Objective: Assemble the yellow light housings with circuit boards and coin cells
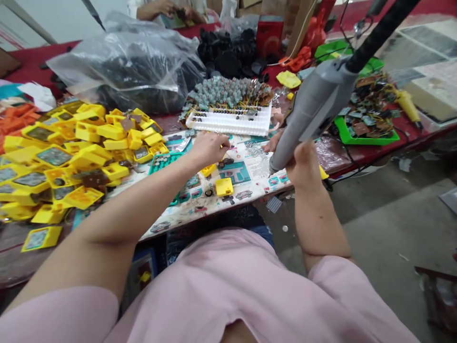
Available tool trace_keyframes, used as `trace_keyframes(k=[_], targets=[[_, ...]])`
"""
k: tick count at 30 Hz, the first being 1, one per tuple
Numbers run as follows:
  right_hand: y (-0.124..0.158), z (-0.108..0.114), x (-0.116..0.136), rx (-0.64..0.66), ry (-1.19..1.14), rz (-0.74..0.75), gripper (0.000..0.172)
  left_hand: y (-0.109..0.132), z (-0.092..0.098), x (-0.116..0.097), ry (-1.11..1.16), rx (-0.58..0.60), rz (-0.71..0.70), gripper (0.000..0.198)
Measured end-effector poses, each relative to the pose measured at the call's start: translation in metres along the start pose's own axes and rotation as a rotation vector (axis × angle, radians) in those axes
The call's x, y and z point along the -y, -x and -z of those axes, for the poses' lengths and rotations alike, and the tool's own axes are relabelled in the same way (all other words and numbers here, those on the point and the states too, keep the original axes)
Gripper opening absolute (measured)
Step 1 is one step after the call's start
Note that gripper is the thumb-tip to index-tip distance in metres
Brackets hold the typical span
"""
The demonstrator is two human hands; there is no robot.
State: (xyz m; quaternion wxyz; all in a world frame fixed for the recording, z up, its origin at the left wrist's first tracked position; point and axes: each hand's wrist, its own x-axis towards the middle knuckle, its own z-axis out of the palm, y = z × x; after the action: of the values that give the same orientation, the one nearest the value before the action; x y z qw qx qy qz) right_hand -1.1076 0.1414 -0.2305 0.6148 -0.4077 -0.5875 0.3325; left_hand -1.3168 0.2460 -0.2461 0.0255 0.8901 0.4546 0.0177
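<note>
Right hand: fingers clamped round grey tool | left hand: fingers, can't tell | yellow case: near table edge

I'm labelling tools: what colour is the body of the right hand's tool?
The tool in the right hand has a grey body; head view shows it best.

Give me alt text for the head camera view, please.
A person's right hand grips a gray tool, tip down, over a printed sheet, the left hand also above it. Yellow cases are piled at left; a white tray lies beyond the hands.
</note>
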Motion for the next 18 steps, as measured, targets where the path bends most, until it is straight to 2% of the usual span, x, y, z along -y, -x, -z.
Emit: trace_keyframes(k=[2,4,9,12,15,18], targets=[[-0.001,0.001,0.009,0.029,-0.018,-0.02,0.083,-0.001,-0.004,-0.002,-0.019,0.012,-0.026,0.033],[-0.002,0.003,0.021,0.016,-0.055,-0.046,0.084,-0.004,-0.008,-0.005,-0.026,0.028,-0.041,0.033],[-0.009,0.016,0.042,0.046,-0.173,-0.136,0.069,-0.014,-0.021,-0.016,-0.032,0.068,-0.128,0.032],[-0.012,0.025,0.044,0.094,-0.156,-0.145,0.071,-0.019,-0.027,-0.019,-0.053,0.075,-0.171,0.032],[-0.014,0.028,0.043,0.079,-0.077,-0.13,0.075,-0.023,-0.032,-0.02,-0.075,0.079,-0.181,0.03],[-0.017,0.026,0.041,0.059,-0.114,-0.125,0.073,-0.025,-0.03,-0.022,-0.1,0.081,-0.193,0.029]])
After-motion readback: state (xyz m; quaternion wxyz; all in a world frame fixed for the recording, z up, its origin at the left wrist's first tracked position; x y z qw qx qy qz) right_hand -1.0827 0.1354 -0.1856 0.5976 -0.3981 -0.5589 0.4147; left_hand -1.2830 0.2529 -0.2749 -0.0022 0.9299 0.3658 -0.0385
